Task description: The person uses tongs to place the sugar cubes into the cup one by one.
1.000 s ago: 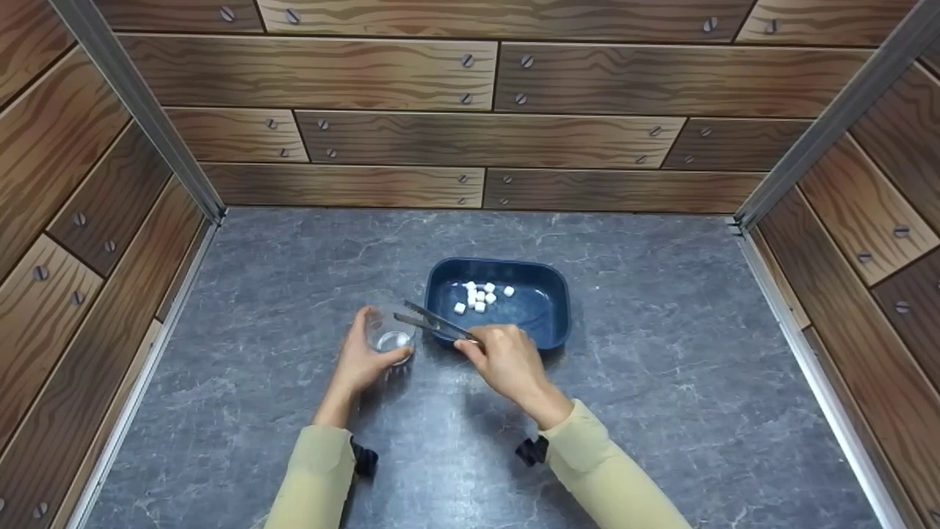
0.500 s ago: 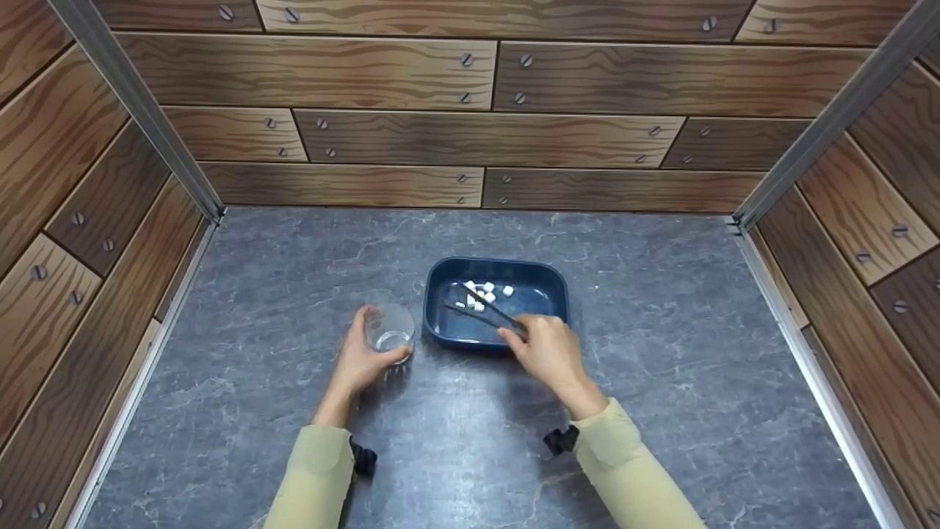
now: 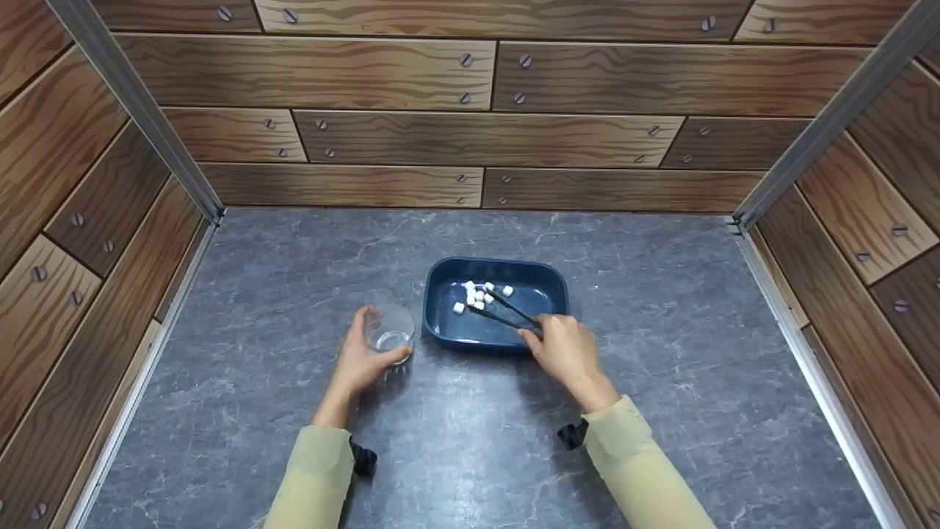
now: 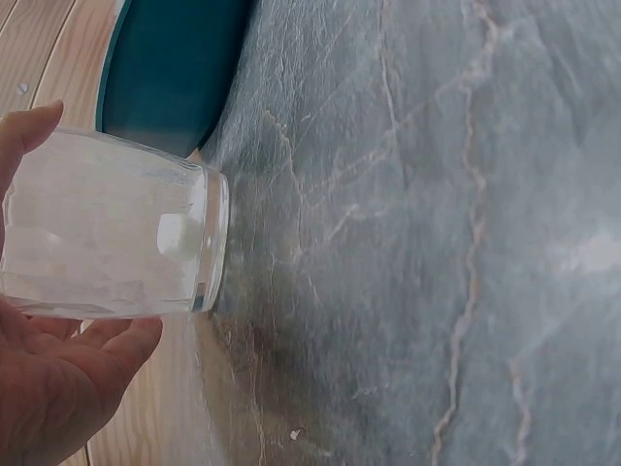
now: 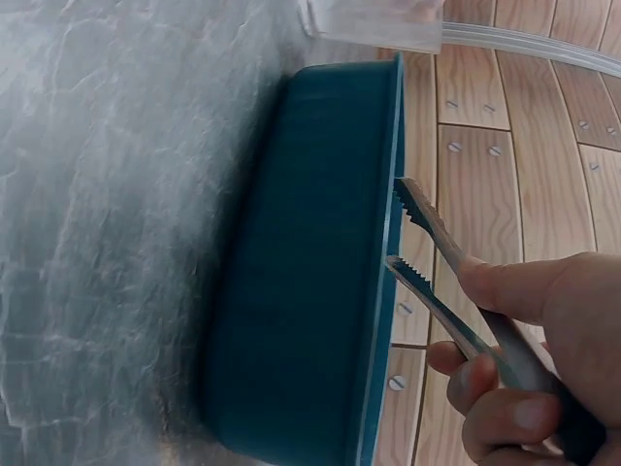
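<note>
Steel tongs [image 3: 507, 312], gripped by the right hand [image 3: 565, 351], stand apart-tipped over the blue tray [image 3: 557, 283]; their long axis points toward the white cubes [image 3: 479, 295] at its far-left corner. The left hand [image 3: 358, 360] holds the glass [image 3: 391, 327] left of the tray.

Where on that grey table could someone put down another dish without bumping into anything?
Bare table runs right of the blue tray and behind it to the wooden wall. It is crowded where the left hand holds the glass beside the tray, and the right hand holds tongs.
</note>
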The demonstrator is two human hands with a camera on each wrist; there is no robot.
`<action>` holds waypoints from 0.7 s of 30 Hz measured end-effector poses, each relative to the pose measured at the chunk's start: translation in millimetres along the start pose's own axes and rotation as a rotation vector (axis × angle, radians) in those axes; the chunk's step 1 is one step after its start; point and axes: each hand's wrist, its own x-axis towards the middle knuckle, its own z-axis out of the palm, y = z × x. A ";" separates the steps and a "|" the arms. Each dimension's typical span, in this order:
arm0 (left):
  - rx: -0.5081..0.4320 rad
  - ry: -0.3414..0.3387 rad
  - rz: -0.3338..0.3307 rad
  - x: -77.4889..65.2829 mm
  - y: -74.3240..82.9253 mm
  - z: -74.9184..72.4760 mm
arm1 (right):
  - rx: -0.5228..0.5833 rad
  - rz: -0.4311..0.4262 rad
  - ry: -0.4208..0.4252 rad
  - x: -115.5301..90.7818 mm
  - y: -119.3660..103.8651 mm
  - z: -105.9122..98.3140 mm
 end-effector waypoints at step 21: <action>0.004 0.001 -0.017 -0.3 0.5 0.2 | -0.098 0.044 -0.128 9.4 1.7 8.5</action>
